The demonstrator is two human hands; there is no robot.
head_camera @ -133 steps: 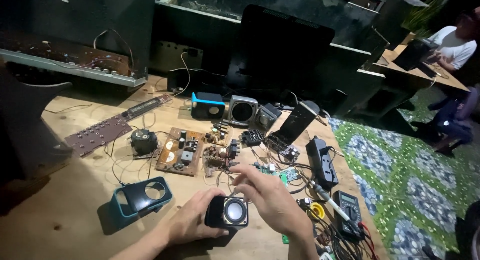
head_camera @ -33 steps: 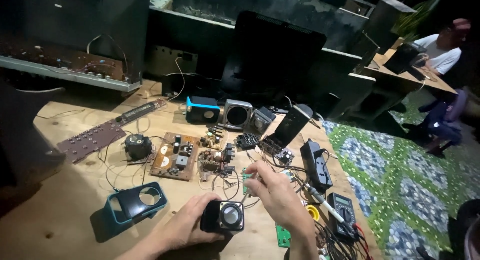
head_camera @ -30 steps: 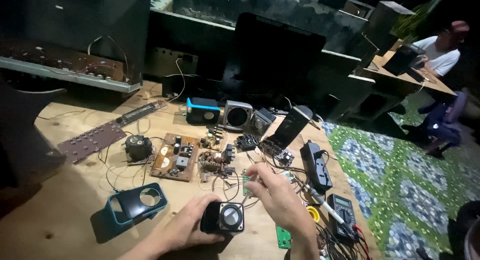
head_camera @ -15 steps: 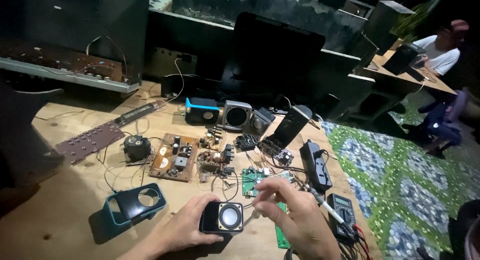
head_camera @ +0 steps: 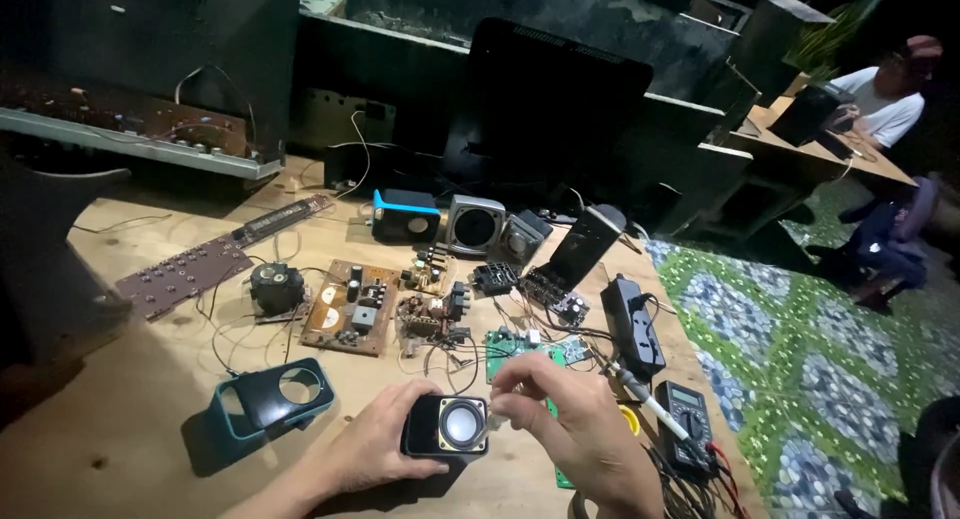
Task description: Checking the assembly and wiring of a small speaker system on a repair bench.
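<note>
A pale wooden surface (head_camera: 120, 419) fills the near left under dim light, a dark wall (head_camera: 600, 9) runs along the far side, and a green and white patterned floor (head_camera: 800, 359) spreads to the right, where a person (head_camera: 885, 94) sits at a far desk (head_camera: 830, 159).

a black multimeter (head_camera: 684, 426) with a small grey screen lies at the table's right edge.

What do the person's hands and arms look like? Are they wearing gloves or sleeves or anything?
No gloves: the left hand and right hand are both bare. The forearms that show at the bottom of the picture are bare too, with no sleeves in view. I can see no ring, watch or bracelet. The fingers have short nails.
</note>
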